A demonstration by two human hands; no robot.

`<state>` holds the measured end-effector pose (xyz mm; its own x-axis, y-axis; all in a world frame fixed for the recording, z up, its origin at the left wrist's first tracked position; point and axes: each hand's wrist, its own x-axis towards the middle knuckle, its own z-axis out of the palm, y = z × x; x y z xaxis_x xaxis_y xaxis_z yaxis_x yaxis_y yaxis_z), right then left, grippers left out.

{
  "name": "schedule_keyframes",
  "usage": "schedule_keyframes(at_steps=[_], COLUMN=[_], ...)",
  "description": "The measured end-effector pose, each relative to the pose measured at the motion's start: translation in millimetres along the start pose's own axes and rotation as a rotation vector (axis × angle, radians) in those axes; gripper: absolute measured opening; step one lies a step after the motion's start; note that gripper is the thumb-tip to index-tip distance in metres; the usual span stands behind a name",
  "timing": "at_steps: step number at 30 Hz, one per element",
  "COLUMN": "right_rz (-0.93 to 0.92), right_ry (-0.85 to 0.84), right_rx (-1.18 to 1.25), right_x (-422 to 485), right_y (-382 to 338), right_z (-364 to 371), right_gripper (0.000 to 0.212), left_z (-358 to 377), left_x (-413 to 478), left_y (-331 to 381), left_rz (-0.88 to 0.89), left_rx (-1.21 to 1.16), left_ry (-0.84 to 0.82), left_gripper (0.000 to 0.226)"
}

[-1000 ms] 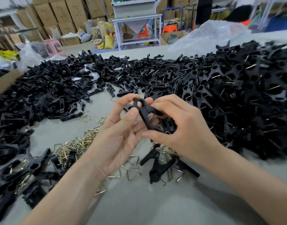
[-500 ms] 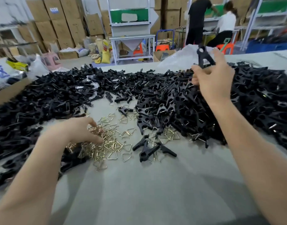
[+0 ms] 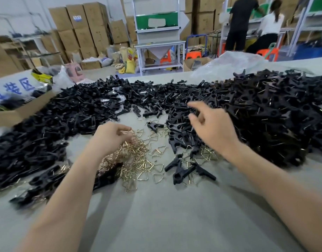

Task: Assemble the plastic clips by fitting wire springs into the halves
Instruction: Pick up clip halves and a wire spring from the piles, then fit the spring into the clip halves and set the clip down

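– Status check: grips first.
– Person's left hand (image 3: 111,137), centre-left of frame: fingers curled down, tips in the top of the wire springs (image 3: 136,160). One spring loop sits right at the tips. It's blurred, so cannot tell whether it is pinched or only touched. The right hand (image 3: 214,128), centre-right: fingers loosely spread, nothing in it, hovering over the near edge of the right heap (image 3: 275,115). Also blurred.
– Where are the parts?
– Springs: brass-coloured pile at centre, under and just below the left hand, with strays spread out to the right. Black clip halves (image 3: 47,124): wide heap across the left and middle of the frame, touching the spring pile on its left side. The right heap is black clips with wire ends showing here and there, and fills the right side. A few loose clips (image 3: 185,171) lie on stray springs just below centre, between the two forearms.
– Surroundings?
– Grey table (image 3: 165,224) under everything. A cardboard box (image 3: 23,111) at the left edge, beside the halves. Clear plastic bag (image 3: 229,64) behind the right heap. Beyond: stacked cartons (image 3: 80,28) upper left, white metal stand (image 3: 158,44) top centre, two people (image 3: 242,20) at a bench upper right, backs turned.
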<state>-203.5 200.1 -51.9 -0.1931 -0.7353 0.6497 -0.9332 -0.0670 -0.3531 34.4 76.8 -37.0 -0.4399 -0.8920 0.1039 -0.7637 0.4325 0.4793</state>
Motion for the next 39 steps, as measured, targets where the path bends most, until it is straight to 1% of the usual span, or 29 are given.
schedule_keyframes(at_steps=[3,5,8,11,13,18,19,22,24,27,29,31,33,34,37,39], right_rz=[-0.033,-0.027,-0.041,-0.037,-0.032,-0.039,-0.041,-0.047,-0.037,-0.043,-0.103,-0.209,-0.307,-0.346,-0.454,-0.466], right_ry=[-0.157,-0.198,-0.219,-0.225,-0.226,-0.212,-0.202,-0.189,-0.178,-0.144,-0.143,-0.232,-0.388,-0.459,-0.595,-0.631], right_rx=[-0.012,-0.014,-0.033,-0.028,-0.013,0.003,0.009,0.022,0.034,0.051,0.079,0.110,0.132,0.140,0.074,0.024], right_x=[-11,-16,-19,-19,-19,-19,-19,-19,-19,-19,-19,-18,-15,-13,-6,-3], right_y=[-13,-18,-20,-19,-19,-19,-19,-19,-21,-30,-44,-64,-90,-102,-133,-140], right_z=[20,26,29,30,31,31,30,26,24,21,19,22,33,42,68,76], right_gripper=[0.031,0.028,0.026,0.024,0.024,0.022,0.021,0.020,0.020,0.018,0.018,0.018,0.022,0.025,0.032,0.024], left_z=[4,6,6,0,-7,-20,-22,-26,-28,-28,-27,-26,-22,-21,-19,-21], left_x=[4,6,7,7,6,2,1,-2,-4,-4,-3,1,3,4,4,4], left_y=[-2,-3,-5,-12,-18,-23,-23,-22,-22,-22,-25,-28,-31,-32,-36,-38], left_rz=[-0.007,0.003,0.014,0.006,-0.007,-0.022,-0.016,0.022,0.044,0.062,0.062,0.053,0.054,0.053,0.039,0.016], left_rx=[-0.138,-0.179,-0.228,-0.289,-0.277,-0.260,-0.227,-0.062,-0.132,-0.298,-0.342,-0.255,-0.114,-0.085,-0.083,-0.111], left_ry=[0.063,0.075,0.126,0.165,0.162,0.183,0.167,0.039,0.023,0.103,0.133,0.104,0.035,0.008,0.001,0.012], left_gripper=[0.022,0.022,0.030,0.034,0.035,0.020,0.018,0.014,0.015,0.013,0.012,0.016,0.018,0.018,0.017,0.018])
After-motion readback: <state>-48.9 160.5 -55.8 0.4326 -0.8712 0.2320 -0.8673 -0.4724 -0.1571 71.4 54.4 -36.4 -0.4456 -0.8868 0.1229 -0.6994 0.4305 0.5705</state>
